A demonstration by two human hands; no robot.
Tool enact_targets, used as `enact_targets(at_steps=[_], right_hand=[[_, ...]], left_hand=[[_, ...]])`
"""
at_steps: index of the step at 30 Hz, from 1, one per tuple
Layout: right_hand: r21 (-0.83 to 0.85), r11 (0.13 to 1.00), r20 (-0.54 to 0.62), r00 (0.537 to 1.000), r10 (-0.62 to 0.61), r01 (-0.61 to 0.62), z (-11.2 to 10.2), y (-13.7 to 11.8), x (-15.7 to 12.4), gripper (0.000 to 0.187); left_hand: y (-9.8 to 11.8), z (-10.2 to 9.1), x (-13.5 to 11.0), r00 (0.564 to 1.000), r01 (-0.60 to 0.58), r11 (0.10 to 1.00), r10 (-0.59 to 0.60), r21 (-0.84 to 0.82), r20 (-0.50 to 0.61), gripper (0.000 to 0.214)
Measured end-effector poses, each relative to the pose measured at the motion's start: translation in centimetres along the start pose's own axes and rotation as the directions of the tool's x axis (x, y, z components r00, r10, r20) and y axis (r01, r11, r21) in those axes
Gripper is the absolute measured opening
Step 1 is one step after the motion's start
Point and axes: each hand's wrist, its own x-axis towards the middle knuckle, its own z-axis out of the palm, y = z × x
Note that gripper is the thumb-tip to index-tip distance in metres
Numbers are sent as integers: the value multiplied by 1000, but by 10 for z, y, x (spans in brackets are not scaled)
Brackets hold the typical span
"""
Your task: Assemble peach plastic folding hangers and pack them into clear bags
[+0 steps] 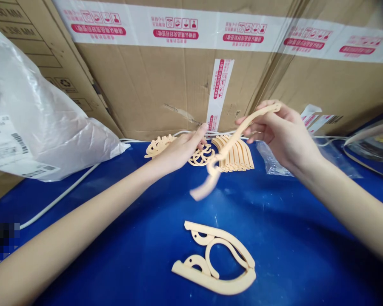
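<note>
My right hand (284, 131) is raised over the back of the table, its fingers closed on a curved beige plastic hanger arm (242, 127). The lower end of that arm hangs to the left and is blurred. My left hand (187, 146) reaches over a pile of beige ring-shaped hanger hooks (201, 157), its fingers apart and partly hidden behind the hand. To its left lies a heap of beige hanger parts (159, 144), and to its right a neat row of hanger arms (238, 155). At the front, a folded beige hanger (223, 284) lies flat on the blue table.
Large taped cardboard boxes (166, 80) wall off the back of the blue table (130, 246). A white plastic bag (51, 114) bulges in from the left. White cables (64, 193) run along the table. Clear plastic wrap (272, 163) lies beneath my right wrist.
</note>
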Motion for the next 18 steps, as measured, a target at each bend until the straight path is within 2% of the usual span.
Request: enact_targets(at_steps=[1, 3, 4, 5, 6, 8, 9, 11, 13, 15, 18], right_hand=[[-13, 998, -28, 998, -57, 56, -2, 0, 0, 19], [-140, 973, -25, 982, -187, 182, -7, 1, 1, 24], [-269, 931, 5, 967, -256, 248, -10, 1, 1, 24], [-433, 847, 53, 946, -319, 310, -12, 1, 0, 21], [-600, 710, 135, 921, -365, 369, -13, 1, -1, 18], [-803, 345, 358, 856, -372, 486, -12, 2, -5, 17], [-821, 188, 460, 819, -344, 540, -10, 3, -8, 20], [-783, -11, 593, 741, -315, 622, -4, 7, -13, 29], [-750, -129, 643, 671, -368, 648, 0, 12, -15, 35], [-721, -202, 674, 604, -425, 662, 0, 17, -15, 38], [-686, -197, 691, 544, -476, 700, -3, 24, -13, 41]], left_hand=[[7, 1, -5, 991, 41, 982, -17, -182, 136, 57], [19, 3, -14, 950, 188, 849, -31, -494, 309, 39], [23, 4, -17, 941, 254, 766, -53, -591, 335, 29], [26, 5, -19, 946, 280, 710, -89, -646, 313, 23], [28, 6, -20, 956, 274, 686, -121, -674, 266, 21], [32, 7, -20, 977, 211, 707, -129, -675, 170, 21], [34, 8, -20, 982, 183, 734, -111, -654, 150, 20], [39, 10, -20, 980, 183, 776, -97, -603, 172, 22], [44, 11, -22, 968, 227, 786, -118, -575, 222, 27], [49, 13, -25, 956, 269, 771, -142, -578, 256, 32], [54, 15, -28, 952, 290, 767, -169, -573, 255, 36]])
